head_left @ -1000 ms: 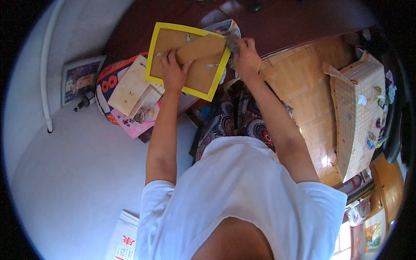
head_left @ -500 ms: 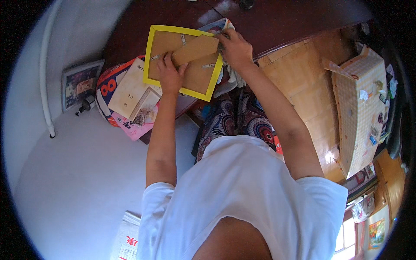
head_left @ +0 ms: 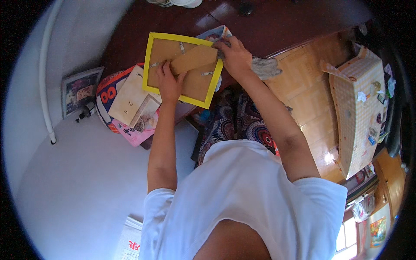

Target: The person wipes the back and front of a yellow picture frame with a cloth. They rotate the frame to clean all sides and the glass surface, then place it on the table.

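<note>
A yellow-edged picture frame [head_left: 148,60] lies back side up on the dark red table, tilted slightly in view. Its brown backing has metal clips and a slanting brown stand [head_left: 197,59]. My left hand [head_left: 170,82] rests on the backing by the stand's lower end, fingers spread and thumb apart. At the frame's upper right corner, my right hand [head_left: 235,56] is closed with bent fingers over a bunched grey cloth [head_left: 266,68]. Part of that cloth shows beyond the right wrist; what lies under the palm is mostly hidden.
Left of the frame are a cream paper [head_left: 125,102], a pink sheet [head_left: 138,135] and a red and blue bag [head_left: 104,93]. A framed photo [head_left: 80,91] leans against the wall. White containers [head_left: 186,3] stand at the table's far side. A table with a checked cloth [head_left: 355,117] is at right.
The grey cloth's loose part has swung from below my right hand to its right. The picture frame sits slightly lower in view; both hands keep nearly the same places on it.
</note>
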The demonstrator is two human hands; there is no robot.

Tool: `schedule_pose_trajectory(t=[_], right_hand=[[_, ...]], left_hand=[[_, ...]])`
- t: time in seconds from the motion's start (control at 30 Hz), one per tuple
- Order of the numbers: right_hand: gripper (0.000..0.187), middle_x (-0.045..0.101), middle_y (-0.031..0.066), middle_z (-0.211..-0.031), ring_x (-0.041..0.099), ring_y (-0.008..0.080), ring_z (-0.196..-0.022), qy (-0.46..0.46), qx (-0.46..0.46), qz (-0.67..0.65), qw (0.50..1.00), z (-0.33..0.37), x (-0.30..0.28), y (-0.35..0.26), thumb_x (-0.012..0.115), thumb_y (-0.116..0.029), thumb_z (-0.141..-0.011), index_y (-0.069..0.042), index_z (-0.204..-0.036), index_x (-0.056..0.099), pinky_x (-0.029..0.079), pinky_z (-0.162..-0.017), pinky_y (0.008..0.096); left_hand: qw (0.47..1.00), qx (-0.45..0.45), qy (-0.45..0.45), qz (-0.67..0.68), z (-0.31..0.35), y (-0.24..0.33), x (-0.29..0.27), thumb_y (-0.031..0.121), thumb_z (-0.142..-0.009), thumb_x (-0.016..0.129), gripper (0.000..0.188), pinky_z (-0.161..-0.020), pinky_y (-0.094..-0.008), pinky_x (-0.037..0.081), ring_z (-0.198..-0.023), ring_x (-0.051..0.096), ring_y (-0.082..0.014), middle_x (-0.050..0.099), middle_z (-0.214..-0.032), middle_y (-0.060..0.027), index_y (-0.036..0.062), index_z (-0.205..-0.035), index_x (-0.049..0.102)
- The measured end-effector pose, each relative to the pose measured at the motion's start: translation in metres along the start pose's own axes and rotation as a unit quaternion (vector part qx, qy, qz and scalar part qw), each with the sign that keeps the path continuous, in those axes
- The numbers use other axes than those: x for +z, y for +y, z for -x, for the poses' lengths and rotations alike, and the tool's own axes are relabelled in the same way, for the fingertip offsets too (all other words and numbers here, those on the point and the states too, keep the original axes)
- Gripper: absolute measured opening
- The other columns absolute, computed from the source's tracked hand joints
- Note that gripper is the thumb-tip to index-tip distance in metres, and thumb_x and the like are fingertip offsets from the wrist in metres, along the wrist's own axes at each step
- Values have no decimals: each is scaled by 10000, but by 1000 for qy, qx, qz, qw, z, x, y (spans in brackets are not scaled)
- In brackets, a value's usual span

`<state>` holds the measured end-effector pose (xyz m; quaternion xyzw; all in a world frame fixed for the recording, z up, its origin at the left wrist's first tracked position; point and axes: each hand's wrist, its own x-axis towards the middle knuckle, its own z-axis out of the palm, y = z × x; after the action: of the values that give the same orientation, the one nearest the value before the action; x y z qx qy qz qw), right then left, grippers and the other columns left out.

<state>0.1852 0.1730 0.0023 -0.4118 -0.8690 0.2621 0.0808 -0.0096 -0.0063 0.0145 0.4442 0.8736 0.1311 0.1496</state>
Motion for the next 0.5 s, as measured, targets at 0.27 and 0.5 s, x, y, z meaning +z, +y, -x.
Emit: schedule_pose_trajectory(t=[0.27,0.5], right_hand=[[538,544,82,-1288,622,318,-1154,-46,73,-64,994,22,-32,27,728,-32,-777,-255,-1261,658,590,-852,432],[513,549,81,-1281,636,326,-1138,-19,-28,-15,999,-16,16,0,744,-55,-774,-246,-1243,658,591,-846,450]], left_hand=[[1000,-10,5,27,3,0,1,255,-821,815,755,-1137,-503,350,-1343,391,-444,414,-1443,-228,21,-1429,434],[1000,19,16,3,2,0,0,247,-808,819,748,-1138,-500,350,-1338,398,-439,413,-1455,-224,20,-1417,449]])
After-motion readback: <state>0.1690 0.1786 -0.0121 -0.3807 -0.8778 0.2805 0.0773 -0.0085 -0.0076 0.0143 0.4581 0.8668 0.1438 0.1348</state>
